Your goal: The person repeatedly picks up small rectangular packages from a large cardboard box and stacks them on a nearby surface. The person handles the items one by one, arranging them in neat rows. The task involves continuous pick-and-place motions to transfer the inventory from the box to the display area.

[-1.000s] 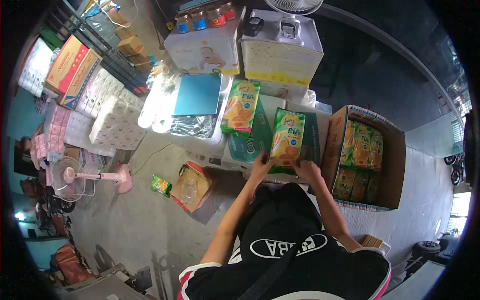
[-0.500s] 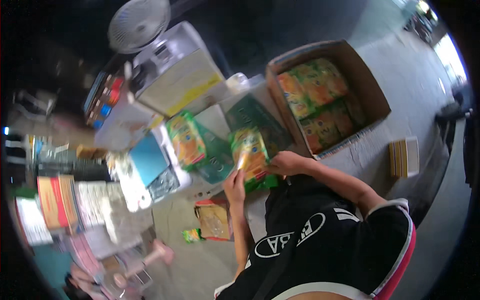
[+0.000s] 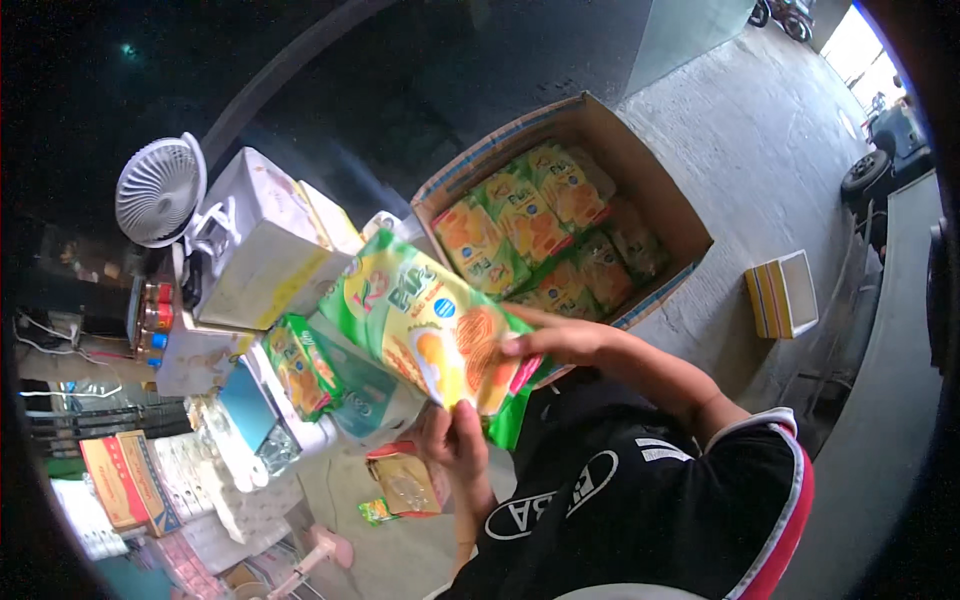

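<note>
A large green and yellow printed food bag [image 3: 425, 320] hangs tilted in front of me, with pictures of egg and biscuit-like food on its front. My right hand [image 3: 550, 340] is closed on its right side, thumb on the front. At the bottom edge, my left hand [image 3: 458, 440] pinches it, thumb up; part of these fingers is hidden. Beyond the bag is an open cardboard box [image 3: 690, 210] holding several similar packs [image 3: 520, 215]. Another green pack [image 3: 300, 370] lies to the left, beside a teal translucent bag [image 3: 375, 405].
A white fan [image 3: 160, 192] and a white box [image 3: 265, 240] stand at the far left. A small cardboard carton [image 3: 408, 485] and a green packet [image 3: 377, 511] lie below on the floor. A yellow-striped box [image 3: 783, 293] is on the floor at right.
Both hands have raised the food bag closer to my head and moved it to the left. The view has shifted, so the cardboard box appears farther left.
</note>
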The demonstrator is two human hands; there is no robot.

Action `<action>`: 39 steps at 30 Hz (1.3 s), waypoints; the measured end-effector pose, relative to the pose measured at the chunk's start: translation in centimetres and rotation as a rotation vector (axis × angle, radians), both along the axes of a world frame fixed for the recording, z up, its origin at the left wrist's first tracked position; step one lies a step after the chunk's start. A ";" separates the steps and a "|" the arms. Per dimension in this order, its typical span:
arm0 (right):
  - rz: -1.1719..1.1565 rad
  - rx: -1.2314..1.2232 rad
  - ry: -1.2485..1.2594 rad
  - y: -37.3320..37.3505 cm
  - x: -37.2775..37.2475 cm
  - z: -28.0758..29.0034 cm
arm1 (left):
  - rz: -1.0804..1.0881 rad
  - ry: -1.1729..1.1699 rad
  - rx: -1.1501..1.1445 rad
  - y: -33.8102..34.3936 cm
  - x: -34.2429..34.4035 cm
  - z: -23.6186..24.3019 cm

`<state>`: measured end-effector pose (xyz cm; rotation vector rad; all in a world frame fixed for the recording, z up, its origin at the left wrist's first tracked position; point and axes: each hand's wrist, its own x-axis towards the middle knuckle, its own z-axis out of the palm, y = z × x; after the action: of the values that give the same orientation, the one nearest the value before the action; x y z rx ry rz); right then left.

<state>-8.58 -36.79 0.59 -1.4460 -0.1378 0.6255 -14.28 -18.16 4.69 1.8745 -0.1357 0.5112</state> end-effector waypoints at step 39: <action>-1.378 -0.248 -0.271 -18.6 6.3 -12.4 | -0.427 0.309 1.402 -19.6 12.3 -20.0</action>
<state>-2.28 -55.35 -11.82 -1.4803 0.7073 -0.7000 -1.97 -37.79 -15.33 3.1078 -0.8288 -0.3185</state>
